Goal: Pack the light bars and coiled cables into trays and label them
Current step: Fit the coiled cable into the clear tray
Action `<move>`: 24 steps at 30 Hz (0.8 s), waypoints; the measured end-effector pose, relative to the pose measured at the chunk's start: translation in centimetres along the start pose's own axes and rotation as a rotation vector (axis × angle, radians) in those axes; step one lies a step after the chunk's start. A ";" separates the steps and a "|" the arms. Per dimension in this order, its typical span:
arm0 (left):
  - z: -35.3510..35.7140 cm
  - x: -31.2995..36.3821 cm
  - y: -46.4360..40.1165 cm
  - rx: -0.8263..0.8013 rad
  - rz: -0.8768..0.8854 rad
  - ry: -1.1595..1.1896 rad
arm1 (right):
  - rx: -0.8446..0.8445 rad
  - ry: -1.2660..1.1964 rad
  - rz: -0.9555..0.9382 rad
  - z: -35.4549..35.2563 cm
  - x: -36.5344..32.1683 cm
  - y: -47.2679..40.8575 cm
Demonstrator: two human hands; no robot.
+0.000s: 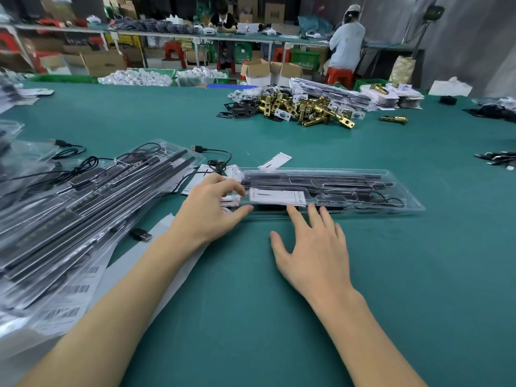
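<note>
Your left hand (212, 210) pinches the clear tray's (391, 191) left end mid-frame; your right hand (312, 252) lies flat, fingers spread, on the worktop (251, 317).

Bare green table (251, 317) nearside; stacked trays (69, 219) crowd the left.

The table (279, 317) had a matt teal covering, smooth. The tray (329, 191) was clear glossy plastic, holding matt black bars (307, 177) and a white paper label (276, 197). The stack (69, 219) on the left was the same shiny plastic. The far latches (304, 108) were bright brass-coloured metal.
</note>
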State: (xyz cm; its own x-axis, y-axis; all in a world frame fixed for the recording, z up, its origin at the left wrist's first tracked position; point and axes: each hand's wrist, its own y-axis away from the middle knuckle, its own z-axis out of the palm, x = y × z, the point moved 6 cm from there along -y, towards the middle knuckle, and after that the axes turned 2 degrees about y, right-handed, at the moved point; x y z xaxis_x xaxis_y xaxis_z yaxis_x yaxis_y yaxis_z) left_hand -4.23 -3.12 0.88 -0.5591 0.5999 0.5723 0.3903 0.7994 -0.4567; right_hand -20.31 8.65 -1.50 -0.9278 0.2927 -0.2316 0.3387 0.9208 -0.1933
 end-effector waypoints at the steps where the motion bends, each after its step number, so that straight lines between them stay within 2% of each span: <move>1: 0.0 0.0 0.1 -0.004 0.004 -0.011 | -0.002 -0.011 -0.004 0.0 0.0 0.0; 10: 0.0 0.1 0.4 -0.051 0.003 -0.061 | 0.044 -0.202 0.026 -1.0 1.0 -0.1; 18: 0.2 -0.1 0.4 -0.180 -0.031 -0.232 | 0.327 -0.197 -0.002 -3.2 3.1 -1.5; 21: 0.1 0.1 0.2 -0.221 -0.065 -0.305 | 0.240 -0.102 -0.095 -3.0 3.0 -2.9; 24: -0.1 0.5 -0.3 -0.255 -0.100 -0.363 | 0.156 -0.088 -0.104 -2.2 3.1 -4.1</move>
State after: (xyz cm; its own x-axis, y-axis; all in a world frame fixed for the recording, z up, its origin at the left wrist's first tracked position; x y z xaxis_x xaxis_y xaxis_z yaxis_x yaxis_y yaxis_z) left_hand -4.56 -3.06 1.31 -0.8059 0.5056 0.3081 0.4636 0.8625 -0.2027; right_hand -24.95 6.41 0.70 -0.9441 0.1682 -0.2834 0.2682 0.8917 -0.3645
